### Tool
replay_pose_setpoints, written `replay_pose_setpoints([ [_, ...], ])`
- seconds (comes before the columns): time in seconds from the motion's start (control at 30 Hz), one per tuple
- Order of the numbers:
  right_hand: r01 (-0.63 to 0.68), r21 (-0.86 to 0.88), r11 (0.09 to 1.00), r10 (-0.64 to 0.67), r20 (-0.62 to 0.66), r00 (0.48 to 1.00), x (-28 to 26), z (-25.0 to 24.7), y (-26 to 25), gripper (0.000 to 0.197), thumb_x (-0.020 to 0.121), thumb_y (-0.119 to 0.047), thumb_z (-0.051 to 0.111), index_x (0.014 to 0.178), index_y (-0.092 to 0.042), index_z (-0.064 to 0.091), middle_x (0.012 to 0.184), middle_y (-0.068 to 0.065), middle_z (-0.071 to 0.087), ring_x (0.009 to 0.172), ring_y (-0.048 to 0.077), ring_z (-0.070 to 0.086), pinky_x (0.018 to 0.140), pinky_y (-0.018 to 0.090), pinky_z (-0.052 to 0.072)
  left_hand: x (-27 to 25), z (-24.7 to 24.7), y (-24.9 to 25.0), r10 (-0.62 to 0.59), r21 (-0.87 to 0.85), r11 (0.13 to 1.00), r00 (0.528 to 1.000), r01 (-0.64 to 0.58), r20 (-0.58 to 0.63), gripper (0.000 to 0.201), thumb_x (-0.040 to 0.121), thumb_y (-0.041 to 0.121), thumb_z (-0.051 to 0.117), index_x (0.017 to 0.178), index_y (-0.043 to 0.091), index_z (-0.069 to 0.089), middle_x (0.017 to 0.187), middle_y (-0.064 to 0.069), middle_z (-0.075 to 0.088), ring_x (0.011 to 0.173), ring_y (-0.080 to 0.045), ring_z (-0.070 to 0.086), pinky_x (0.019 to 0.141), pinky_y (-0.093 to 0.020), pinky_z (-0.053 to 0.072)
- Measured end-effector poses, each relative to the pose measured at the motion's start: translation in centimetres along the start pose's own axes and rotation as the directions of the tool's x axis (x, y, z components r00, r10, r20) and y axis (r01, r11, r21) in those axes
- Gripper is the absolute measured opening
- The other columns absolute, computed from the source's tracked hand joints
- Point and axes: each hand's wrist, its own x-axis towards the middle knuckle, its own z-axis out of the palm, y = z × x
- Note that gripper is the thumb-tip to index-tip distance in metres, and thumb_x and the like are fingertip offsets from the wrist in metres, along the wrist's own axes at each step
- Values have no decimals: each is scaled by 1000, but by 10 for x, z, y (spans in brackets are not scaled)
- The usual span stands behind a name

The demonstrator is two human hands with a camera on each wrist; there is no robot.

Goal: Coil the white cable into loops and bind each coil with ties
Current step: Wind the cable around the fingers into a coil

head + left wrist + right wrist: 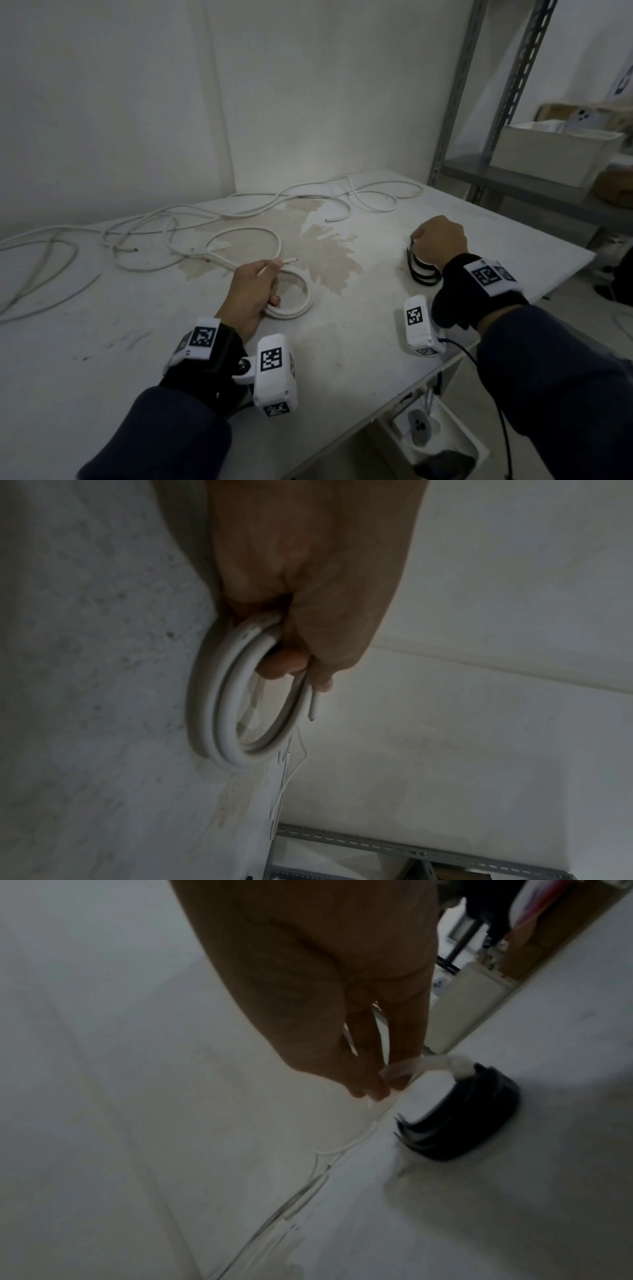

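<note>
Head view shows my left hand (255, 291) curled round a small coil (294, 294) of the white cable (205, 214), about 2 or 3 turns lying on the table (342, 359) near its middle, with the cut end (289, 261) poking out past my fingers. The rest of the cable sprawls loose toward the back wall and off to the left. I judge it light but springy: the stiff jacket will want to open the loops, so I should keep my grip where the turns cross and not let go until a tie is on. My right hand (438, 240) is over a bundle of black ties (423, 272) near the right edge, and in the right wrist view my fingertips (377, 1088) pinch a white strip (428, 1066) that runs to that bundle; what it is I cannot tell. A metal shelf (513, 178) with a white box (555, 150) stands beyond the table, well apart. The loose tangle behind could snag while I pull more in.
</note>
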Motion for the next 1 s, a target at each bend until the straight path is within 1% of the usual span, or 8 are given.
replay_pose_setpoints([
  [0.07,52,98,994,-50,-31,998,-8,-5,-15,29,82,-4,59,109,-7,69,116,10,66,108,32,60,85,25,42,0,-2,1,-28,-34,999,1000,28,-2,25,99,15,50,79,6,62,61,-3,32,37,-7,29,36,-17,33],
  [0.13,69,317,946,-73,1,997,-20,-9,-35,28,77,1,65,104,-9,70,106,11,69,96,30,67,87,31,52,-2,-8,3,-55,-73,996,998,55,-6,24,98,15,51,78,6,61,61,-2,31,35,-6,29,36,-16,32],
  [0.23,-48,743,668,-196,237,952,-52,-11,-75,31,75,8,70,105,-1,66,83,13,71,68,22,67,69,28,59,-6,-23,10,-75,-101,992,996,71,-37,24,97,13,53,75,6,60,62,-2,34,34,-5,30,33,-16,31],
  [0.33,-219,831,512,-359,439,824,-86,-1,-124,24,80,4,69,102,-6,66,78,4,69,66,13,64,61,19,55,-13,-50,21,-68,-87,994,994,60,-81,23,96,11,54,74,7,60,62,-3,36,33,-4,29,32,-16,28],
  [0.47,-417,778,471,-484,623,615,-120,38,-181,16,86,-2,63,79,-16,62,69,-3,64,63,7,61,60,19,55,-29,-97,34,-25,22,999,993,28,-116,24,96,11,53,75,6,61,57,-1,35,33,-4,29,34,-15,26],
  [0.57,-477,744,469,-517,669,535,-143,66,-214,17,87,-3,63,74,-12,59,64,1,63,54,8,64,58,22,57,-43,-136,38,-10,79,997,986,23,-166,26,97,12,54,73,7,62,53,2,34,33,-3,28,34,-14,27],
  [0.73,-350,779,521,-590,624,511,-169,95,-252,14,83,2,67,76,-6,58,71,9,62,58,15,68,65,27,60,-58,-186,37,-44,25,998,980,50,-195,27,96,13,54,70,10,58,43,10,36,32,-2,27,33,-13,25],
  [1.0,-39,852,522,-681,444,582,-181,115,-265,13,75,-2,77,77,-6,65,76,12,69,64,15,68,63,23,56,-55,-201,29,-110,-102,991,969,90,-222,23,95,9,52,72,7,56,42,9,35,32,-4,26,32,-14,23],
])
